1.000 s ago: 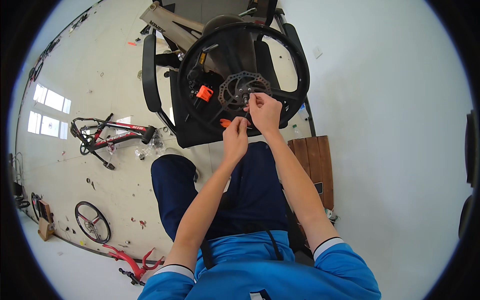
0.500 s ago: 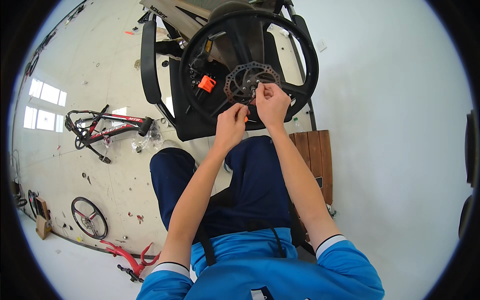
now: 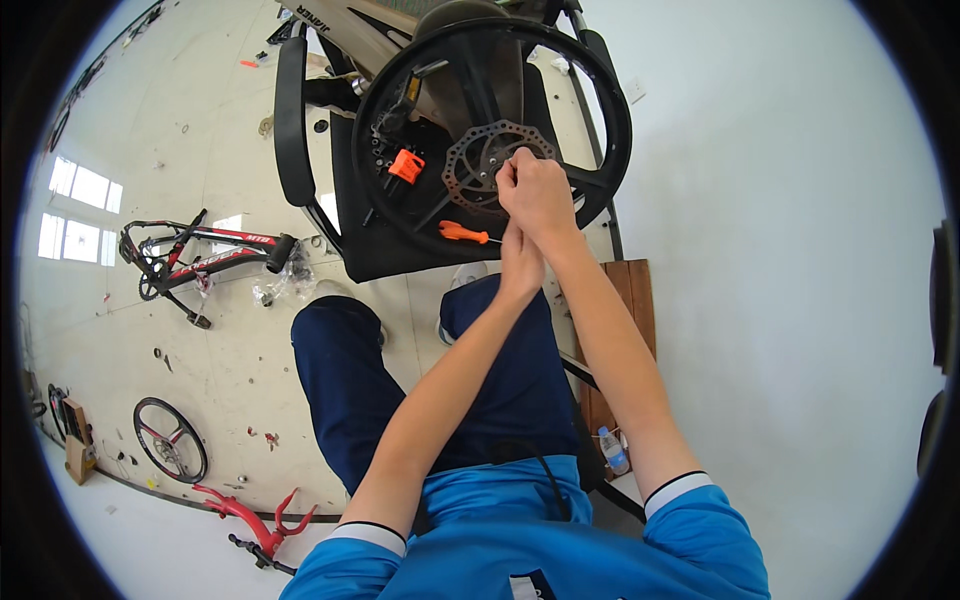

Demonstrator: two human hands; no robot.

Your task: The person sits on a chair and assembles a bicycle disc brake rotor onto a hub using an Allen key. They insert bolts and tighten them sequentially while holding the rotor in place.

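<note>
black wheel (image 3: 597, 180) over the chair (image 3: 375, 262), right hand (image 3: 538, 195) blocking the middle of its brake disc (image 3: 462, 168), left hand (image 3: 522, 262) just nearer, can't tell either's grip, orange screwdriver (image 3: 462, 231) left, bike frame (image 3: 228, 260) way left

A bright blue short-sleeved fabric shirt (image 3: 470, 545) fills six o'clock. White cloth bands edged in thin black finish its sleeves, the left band (image 3: 372, 537) near seven o'clock, the right band (image 3: 680, 490) between four and five. A small black-and-white chest patch (image 3: 525, 588) sits at six. Dark navy trousers (image 3: 510, 370) have a slim black cord (image 3: 552, 480) at the waist.
</note>
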